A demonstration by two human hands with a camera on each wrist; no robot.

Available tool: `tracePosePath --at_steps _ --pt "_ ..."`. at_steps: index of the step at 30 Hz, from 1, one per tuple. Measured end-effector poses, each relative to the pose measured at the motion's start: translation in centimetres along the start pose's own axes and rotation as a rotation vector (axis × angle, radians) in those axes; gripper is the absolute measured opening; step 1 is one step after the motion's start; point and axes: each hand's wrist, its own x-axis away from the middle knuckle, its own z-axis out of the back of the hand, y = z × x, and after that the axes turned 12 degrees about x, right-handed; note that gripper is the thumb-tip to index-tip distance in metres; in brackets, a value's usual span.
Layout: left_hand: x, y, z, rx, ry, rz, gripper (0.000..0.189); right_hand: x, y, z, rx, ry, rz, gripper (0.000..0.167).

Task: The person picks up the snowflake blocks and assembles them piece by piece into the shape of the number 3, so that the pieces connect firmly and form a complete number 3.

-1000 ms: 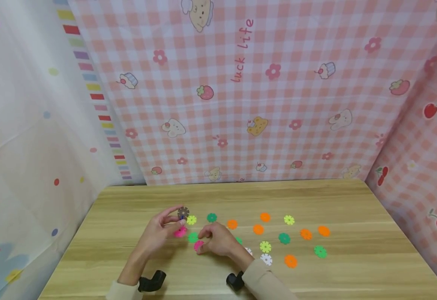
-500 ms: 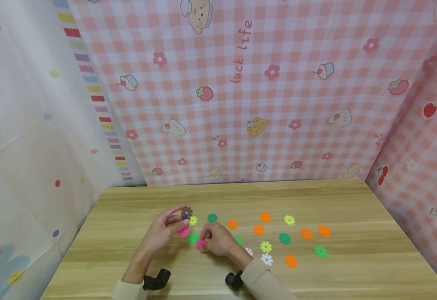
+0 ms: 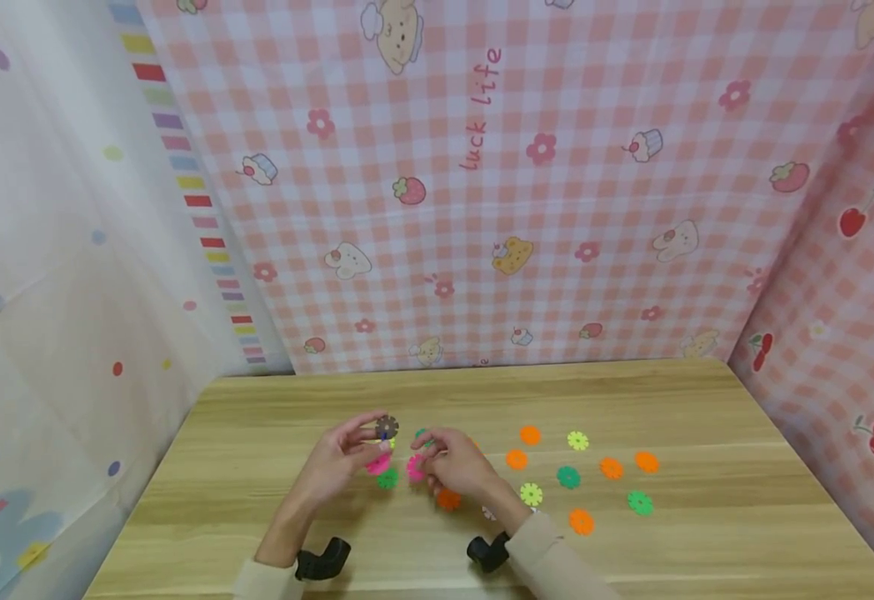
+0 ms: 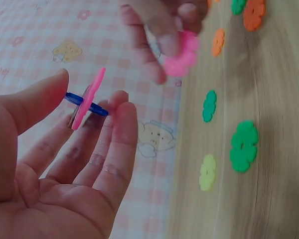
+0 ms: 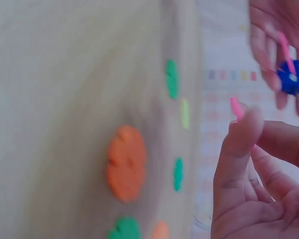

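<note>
In the left grip's (image 3: pixel 337 457) pinch, one joined cluster (image 4: pixel 88 97) of notched plastic discs: brown, blue and pink. Right of it, the right grip (image 3: pixel 462 467) pinches one pink notched disc (image 3: pixel 415 468), not yet joined. Around the cluster I count seven loose orange discs (image 3: pixel 581 522), four green ones (image 3: pixel 640 502), three yellow ones (image 3: pixel 531 494), two white ones (image 3: pixel 489 513).

The pink discs (image 4: pixel 187 62), blue disc (image 5: pixel 297 84) and brown disc (image 3: pixel 390 422) are plain, the backdrop (image 3: pixel 437 233) pink-and-white checked.

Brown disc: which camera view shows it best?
The head view, where the brown disc shows its notched face. The left wrist view shows only a sliver behind a pink disc; in the right wrist view I cannot make it out.
</note>
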Motion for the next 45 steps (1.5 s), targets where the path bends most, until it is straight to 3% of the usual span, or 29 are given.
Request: tracePosePath --at_steps 10,16,24,36,45 --pt "-0.1 0.0 -1.8 -0.001 -0.104 -0.021 0.051 1.6 -1.2 4.0 -0.112 0.084 0.052 0.029" --pt "-0.1 0.0 -2.8 -0.003 -0.159 -0.043 0.052 2.4 -1.7 5.3 -0.146 0.079 0.052 0.034" --pt "-0.1 0.0 -3.5 0.026 -0.175 -0.052 0.051 2.7 -1.5 5.6 -0.181 0.051 0.058 0.039" --pt "-0.3 -0.1 -4.1 0.029 -0.15 -0.069 0.05 3.1 -1.2 5.5 -0.252 0.066 -0.005 0.04" --pt "-0.1 -0.1 -4.3 0.085 -0.187 -0.08 0.049 3.1 -0.7 5.2 -0.275 0.048 0.027 0.04"
